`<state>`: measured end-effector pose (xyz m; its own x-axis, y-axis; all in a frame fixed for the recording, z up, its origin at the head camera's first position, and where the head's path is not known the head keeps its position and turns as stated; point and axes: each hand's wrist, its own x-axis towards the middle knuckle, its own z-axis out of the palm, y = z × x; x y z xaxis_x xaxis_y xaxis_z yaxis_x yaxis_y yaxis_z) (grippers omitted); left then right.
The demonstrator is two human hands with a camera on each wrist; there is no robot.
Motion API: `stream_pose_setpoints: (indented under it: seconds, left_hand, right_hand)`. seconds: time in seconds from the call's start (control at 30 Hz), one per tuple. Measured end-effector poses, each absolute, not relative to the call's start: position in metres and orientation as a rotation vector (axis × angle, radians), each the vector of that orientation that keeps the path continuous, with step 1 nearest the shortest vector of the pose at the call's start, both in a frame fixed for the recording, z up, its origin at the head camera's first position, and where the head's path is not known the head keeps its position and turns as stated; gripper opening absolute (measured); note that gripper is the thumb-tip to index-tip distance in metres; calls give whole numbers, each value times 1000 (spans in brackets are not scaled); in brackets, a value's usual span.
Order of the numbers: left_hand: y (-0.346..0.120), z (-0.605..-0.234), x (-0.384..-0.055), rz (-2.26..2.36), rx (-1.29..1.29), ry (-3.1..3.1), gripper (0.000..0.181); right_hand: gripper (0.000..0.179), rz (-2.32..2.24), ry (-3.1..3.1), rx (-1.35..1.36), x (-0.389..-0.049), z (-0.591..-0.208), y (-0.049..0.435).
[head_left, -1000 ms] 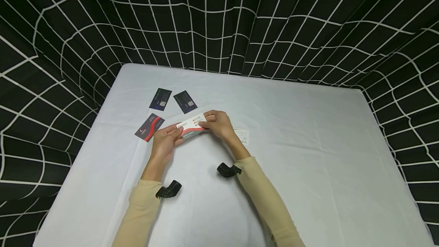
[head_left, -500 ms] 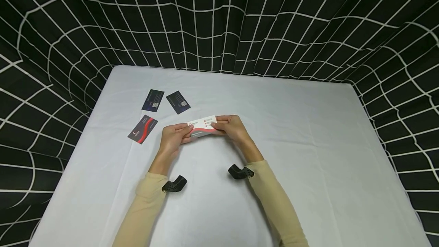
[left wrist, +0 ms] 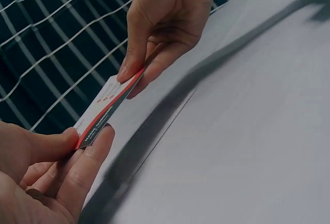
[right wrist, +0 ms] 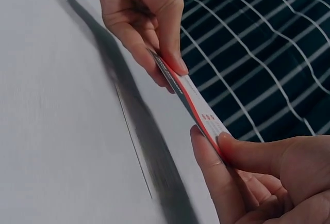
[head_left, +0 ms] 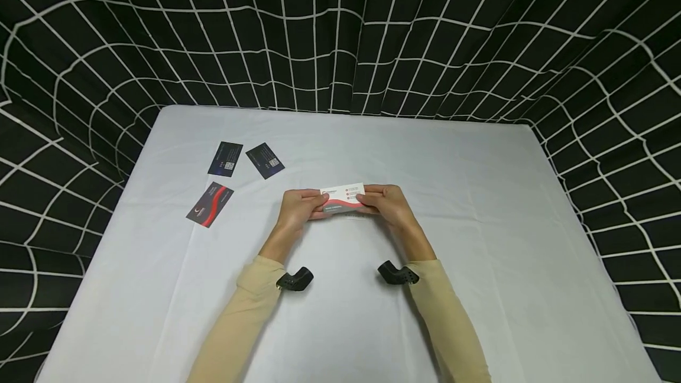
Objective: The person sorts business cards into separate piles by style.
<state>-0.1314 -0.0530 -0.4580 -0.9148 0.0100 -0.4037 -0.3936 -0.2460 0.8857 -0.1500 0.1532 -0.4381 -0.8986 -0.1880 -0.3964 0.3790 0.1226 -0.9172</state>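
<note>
A white, red and grey business card (head_left: 344,192) is held level above the table by both hands. My left hand (head_left: 298,208) pinches its left end between thumb and fingers; my right hand (head_left: 391,203) pinches its right end. Both wrist views show the same card (left wrist: 100,113), thumbs on top and fingers underneath. Just below it in the head view, a thin strip of a white card (head_left: 351,216) lying on the table shows, mostly hidden by the held card and hands.
To the left on the white-covered table (head_left: 511,223) lie a dark card with a red stripe (head_left: 210,204) and two black cards, one upright (head_left: 225,159) and one slanted (head_left: 265,161). A black curtain with a white grid (head_left: 319,34) surrounds the table's back and sides.
Both hands have moved right with the business card, away from the dark cards and over the white card on the table. The head view has shifted slightly too.
</note>
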Motion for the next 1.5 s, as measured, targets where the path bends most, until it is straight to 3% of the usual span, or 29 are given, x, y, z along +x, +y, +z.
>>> stream_pose_setpoints:
  seconds: [0.27, 0.57, 0.87, 1.07, 1.3, 1.5]
  left_hand:
    - [2, -458, -138, 2182, -364, 1802, 31]
    - [44, -451, -143, 1851, -88, 2319, 10]
    - [60, -448, -146, 1521, 27, 2685, 10]
    - [64, -450, -144, 1207, 100, 2886, 33]
    - [69, -451, -141, 959, 128, 3007, 18]
    - [73, -457, -138, 959, 224, 3062, 18]
  right_hand:
    - [46, -1885, 2025, 265, -141, -442, 204]
    - [46, -1799, 2158, 472, -134, -443, 247]
    - [39, -1506, 2429, 457, -132, -446, 254]
    - [35, -1226, 2637, 457, -131, -449, 253]
    - [33, -1118, 2702, 430, -129, -447, 251]
    - [31, -1133, 2654, 478, -131, -448, 250]
